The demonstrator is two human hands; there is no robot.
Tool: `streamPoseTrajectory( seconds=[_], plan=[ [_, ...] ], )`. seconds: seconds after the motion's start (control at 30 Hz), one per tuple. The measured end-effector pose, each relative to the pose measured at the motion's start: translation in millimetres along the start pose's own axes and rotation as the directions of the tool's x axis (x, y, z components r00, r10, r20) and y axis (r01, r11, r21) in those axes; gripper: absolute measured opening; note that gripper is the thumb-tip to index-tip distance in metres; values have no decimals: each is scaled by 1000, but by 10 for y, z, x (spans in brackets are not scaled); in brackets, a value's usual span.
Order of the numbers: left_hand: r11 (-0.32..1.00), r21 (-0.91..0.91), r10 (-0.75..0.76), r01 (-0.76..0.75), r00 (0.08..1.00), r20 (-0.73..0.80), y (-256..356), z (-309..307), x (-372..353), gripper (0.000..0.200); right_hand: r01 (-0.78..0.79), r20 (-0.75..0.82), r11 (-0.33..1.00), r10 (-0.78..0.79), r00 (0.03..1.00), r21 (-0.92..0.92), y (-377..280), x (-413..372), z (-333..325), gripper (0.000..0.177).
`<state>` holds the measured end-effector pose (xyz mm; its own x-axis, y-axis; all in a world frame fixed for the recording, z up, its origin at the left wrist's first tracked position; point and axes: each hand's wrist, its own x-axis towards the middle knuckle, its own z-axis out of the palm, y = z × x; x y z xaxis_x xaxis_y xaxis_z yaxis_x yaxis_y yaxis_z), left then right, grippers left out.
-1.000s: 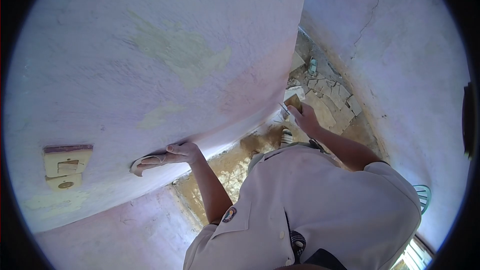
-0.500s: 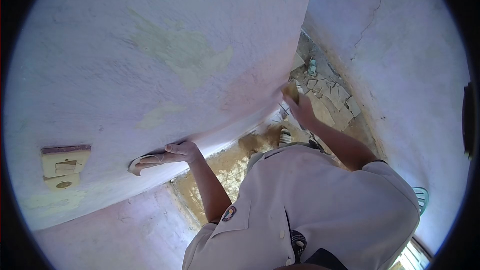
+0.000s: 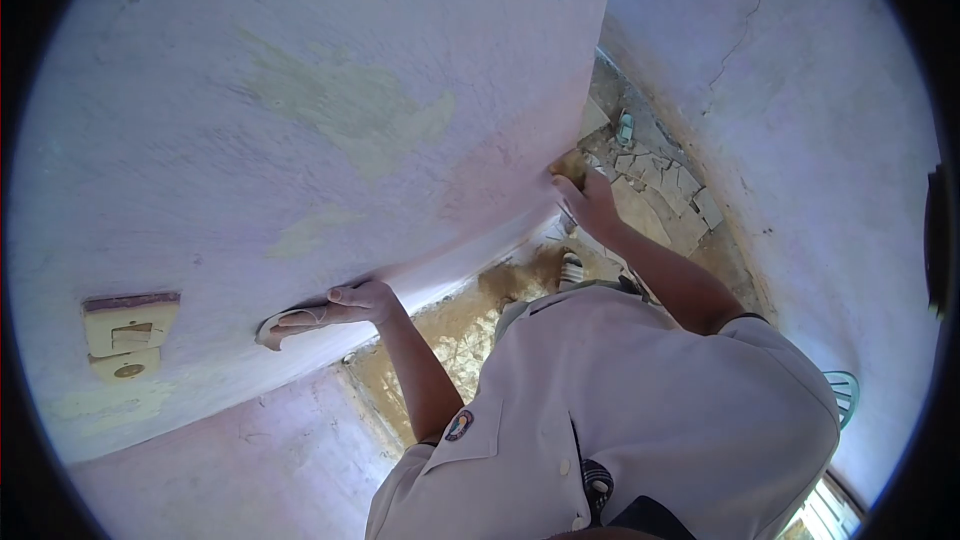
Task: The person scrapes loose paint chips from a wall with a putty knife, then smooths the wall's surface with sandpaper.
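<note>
My left hand [image 3: 350,306] is held against the pale purple wall [image 3: 230,190], its fingers pointing left over a pale, curved sheet [image 3: 268,332] that it holds to the surface. Part of that sheet is hidden under the fingers. Near the wall's far edge, my right hand [image 3: 592,205] is closed round a yellowish-brown block [image 3: 571,168], which touches the wall or lies very close to it.
A switch plate [image 3: 130,328] with a round socket below it is on the wall at lower left. Broken slabs [image 3: 665,180] and a small greenish object [image 3: 625,128] lie on the floor. A cracked wall [image 3: 800,140] stands at right, with a green chair [image 3: 843,395] low down.
My right hand has moved slightly left and up with the block, closer to the wall. My left hand has barely moved.
</note>
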<state>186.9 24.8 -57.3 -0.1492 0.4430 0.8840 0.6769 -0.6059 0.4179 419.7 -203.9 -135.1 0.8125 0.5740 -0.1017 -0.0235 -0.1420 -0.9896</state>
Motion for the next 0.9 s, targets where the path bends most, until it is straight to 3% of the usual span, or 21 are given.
streamPoseTrajectory(
  seconds=[0.07, 0.17, 0.27, 0.47, 0.57, 0.67, 0.8, 0.9],
  plan=[
    [1000, 6, -6, 6, 1000, 3, 13, 4, 21, 79, 6, 34, 1000, -6, 999, 6, 4, 35, 54, 26],
    [1000, -9, -7, 7, 1000, -2, 58, -3, 62, 80, -176, 92, 981, 168, 981, 81, 213, -173, 24, 26],
    [1000, -9, -15, 15, 1000, -10, 118, -1, 80, 81, -165, 67, 981, 159, 985, 103, 516, -322, -45, 26],
    [999, 11, -32, 32, 999, 15, 187, -59, 81, 81, -205, 2, 975, 205, 979, 82, 158, -41, -32, 26],
    [999, 26, -33, 33, 999, 17, 193, -41, 73, 80, -223, 35, 955, 220, 975, 197, 117, -235, -74, 28],
    [1000, 6, 2, -2, 1000, 7, 181, -50, 86, 78, -231, 22, 970, 230, 973, 73, 415, -416, -101, 30],
    [999, 12, 52, -52, 999, -2, 44, -10, 76, 78, -165, -9, 984, 166, 986, 66, 364, -203, -10, 31],
    [997, 66, -50, 48, 998, 25, -9, -22, 40, 77, -159, -31, 978, 164, 986, 136, 179, -63, 22, 33]
  ],
)
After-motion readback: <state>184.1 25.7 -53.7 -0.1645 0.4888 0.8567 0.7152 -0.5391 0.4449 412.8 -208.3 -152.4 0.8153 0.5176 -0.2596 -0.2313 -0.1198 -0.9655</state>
